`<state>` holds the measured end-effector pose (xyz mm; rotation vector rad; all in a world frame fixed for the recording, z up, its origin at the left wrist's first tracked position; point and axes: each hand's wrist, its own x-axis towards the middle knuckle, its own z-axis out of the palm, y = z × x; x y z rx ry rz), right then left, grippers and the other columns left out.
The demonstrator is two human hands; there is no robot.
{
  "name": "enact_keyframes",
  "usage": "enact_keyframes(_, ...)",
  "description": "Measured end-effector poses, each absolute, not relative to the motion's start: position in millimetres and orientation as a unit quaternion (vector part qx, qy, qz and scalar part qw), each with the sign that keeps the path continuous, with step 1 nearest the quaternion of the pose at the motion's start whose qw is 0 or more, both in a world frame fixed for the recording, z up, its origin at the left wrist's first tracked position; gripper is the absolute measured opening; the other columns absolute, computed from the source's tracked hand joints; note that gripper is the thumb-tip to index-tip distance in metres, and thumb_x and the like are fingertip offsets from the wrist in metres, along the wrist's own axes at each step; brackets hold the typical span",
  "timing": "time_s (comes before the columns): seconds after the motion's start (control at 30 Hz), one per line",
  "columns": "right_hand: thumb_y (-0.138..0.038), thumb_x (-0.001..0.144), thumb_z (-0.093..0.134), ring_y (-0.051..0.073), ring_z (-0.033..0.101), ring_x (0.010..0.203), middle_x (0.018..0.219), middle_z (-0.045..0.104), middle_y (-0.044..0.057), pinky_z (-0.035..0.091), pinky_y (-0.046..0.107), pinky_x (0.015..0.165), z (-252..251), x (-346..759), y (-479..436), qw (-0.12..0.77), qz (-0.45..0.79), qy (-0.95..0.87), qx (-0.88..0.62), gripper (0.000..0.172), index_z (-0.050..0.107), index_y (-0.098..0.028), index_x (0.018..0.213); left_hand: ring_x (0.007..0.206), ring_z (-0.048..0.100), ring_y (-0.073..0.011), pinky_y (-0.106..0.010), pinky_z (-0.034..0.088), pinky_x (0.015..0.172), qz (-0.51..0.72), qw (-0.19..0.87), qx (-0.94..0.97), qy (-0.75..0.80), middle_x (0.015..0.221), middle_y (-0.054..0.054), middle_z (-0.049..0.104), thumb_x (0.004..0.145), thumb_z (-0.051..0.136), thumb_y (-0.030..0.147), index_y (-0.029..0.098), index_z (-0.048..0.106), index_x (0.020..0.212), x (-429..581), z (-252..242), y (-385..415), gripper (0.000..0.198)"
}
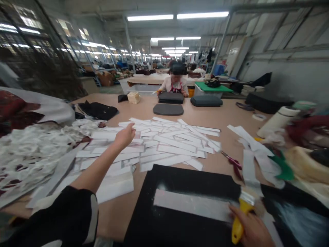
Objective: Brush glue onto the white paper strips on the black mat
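Observation:
My left hand (125, 134) reaches out over a pile of white strips (177, 142) on the table. Its fingers are partly bent and a little apart, and nothing shows in them. At the lower right my right hand (253, 224) is closed round a paintbrush (241, 219) with a yellow handle and pale bristles, pointing away from me. The fingertips of that hand touch the right end of a single whitish strip (190, 204), which lies flat on a black board (164, 175). Whitish smears mark the board around the strip.
Scissors (232, 160) with dark red handles lie right of the strips. White scraps (33, 147) are heaped at the left. A white bottle (279, 120) leans at the right. Across the table, a person (167, 84) handles dark padded pieces (171, 97).

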<state>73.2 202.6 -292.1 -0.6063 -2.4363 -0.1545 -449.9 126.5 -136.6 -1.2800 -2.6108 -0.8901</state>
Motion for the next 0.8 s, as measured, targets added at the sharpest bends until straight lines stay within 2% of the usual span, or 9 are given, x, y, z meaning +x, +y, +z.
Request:
enact_keyframes(0.1,-0.012,0.088,0.035,0.017,0.06,0.063,0.071,0.066,0.003,0.045,0.029,0.062,-251.9,52.5,192.0,0.267,-0.043,-0.945,-0.184,0.035,0.051,-0.019,0.119,0.105,0.055,-0.0215,-0.038,0.041,0.092,-0.268,0.01,-0.479,-0.836,0.114,-0.009,0.061,0.078,0.045,0.016,0.017,0.049,0.118,-404.0,-177.1,113.0,0.04)
enact_keyframes(0.2,-0.018,0.089,0.044,0.013,0.056,0.054,0.062,0.061,0.0,0.043,0.026,0.058,-212.6,9.5,180.4,0.247,-0.007,-0.963,-0.107,0.031,0.053,-0.017,0.119,0.103,0.055,-0.0165,-0.029,0.042,0.094,-0.257,-0.019,-0.57,-0.78,0.109,-0.004,0.063,0.079,0.05,0.021,0.02,0.061,0.099,-345.5,-206.7,75.6,0.023)
enact_keyframes(0.3,-0.024,0.089,0.046,0.014,0.058,0.062,0.07,0.065,0.003,0.043,0.028,0.063,-191.7,-40.8,168.0,0.266,0.071,-0.952,-0.131,0.019,0.063,-0.019,0.096,0.092,0.058,-0.0163,-0.03,0.048,0.084,-0.252,0.019,-0.691,-0.677,0.099,-0.006,0.064,0.085,0.043,0.018,0.018,0.062,0.094,-288.7,-231.8,32.5,0.02)
enact_keyframes(0.37,-0.028,0.089,0.044,0.015,0.059,0.07,0.078,0.067,0.004,0.043,0.029,0.068,-191.0,-75.1,160.8,0.266,0.15,-0.939,-0.16,0.021,0.063,-0.02,0.085,0.085,0.058,-0.0163,-0.03,0.05,0.079,-0.254,0.052,-0.702,-0.663,0.093,-0.006,0.064,0.086,0.042,0.014,0.016,0.061,0.093,-261.0,-246.5,10.5,0.021)
enact_keyframes(0.47,-0.033,0.089,0.043,0.016,0.06,0.078,0.082,0.067,0.002,0.043,0.028,0.073,-199.8,-122.0,152.3,0.232,0.223,-0.93,-0.179,0.023,0.063,-0.021,0.085,0.085,0.058,-0.0188,-0.033,0.051,0.077,-0.251,0.122,-0.692,-0.666,0.093,-0.008,0.064,0.086,0.042,0.013,0.012,0.06,0.096,-238.6,-265.4,-5.9,0.021)
enact_keyframes(0.53,-0.032,0.087,0.045,0.016,0.059,0.074,0.075,0.066,0.001,0.042,0.028,0.07,-203.3,-145.2,148.6,0.179,0.199,-0.946,-0.181,0.022,0.063,-0.021,0.081,0.088,0.058,-0.0214,-0.035,0.052,0.077,-0.244,0.159,-0.681,-0.672,0.095,-0.01,0.064,0.087,0.041,0.014,0.01,0.06,0.098,-233.0,-274.7,-7.9,0.022)
enact_keyframes(0.6,-0.028,0.084,0.049,0.018,0.058,0.065,0.065,0.063,0.002,0.04,0.029,0.067,-201.7,-159.3,146.2,0.128,0.122,-0.966,-0.187,0.019,0.062,-0.019,0.075,0.087,0.058,-0.0221,-0.037,0.052,0.075,-0.241,0.168,-0.671,-0.681,0.094,-0.01,0.064,0.087,0.042,0.015,0.009,0.06,0.098,-230.6,-279.9,-6.7,0.022)
enact_keyframes(0.67,-0.025,0.083,0.05,0.018,0.056,0.063,0.061,0.06,0.003,0.038,0.031,0.068,-197.1,-165.4,144.1,0.116,0.056,-0.974,-0.184,0.017,0.06,-0.018,0.073,0.084,0.058,-0.0214,-0.037,0.052,0.074,-0.24,0.161,-0.663,-0.69,0.092,-0.009,0.064,0.087,0.043,0.016,0.01,0.06,0.097,-229.4,-280.8,-5.0,0.021)
enact_keyframes(0.8,-0.026,0.085,0.049,0.017,0.055,0.065,0.063,0.06,0.002,0.036,0.031,0.073,-190.8,-164.1,137.5,0.121,0.06,-0.982,-0.132,0.016,0.058,-0.018,0.074,0.079,0.058,-0.0203,-0.036,0.052,0.071,-0.238,0.167,-0.656,-0.697,0.088,-0.009,0.063,0.087,0.043,0.017,0.01,0.06,0.095,-227.5,-276.3,-4.0,0.02)
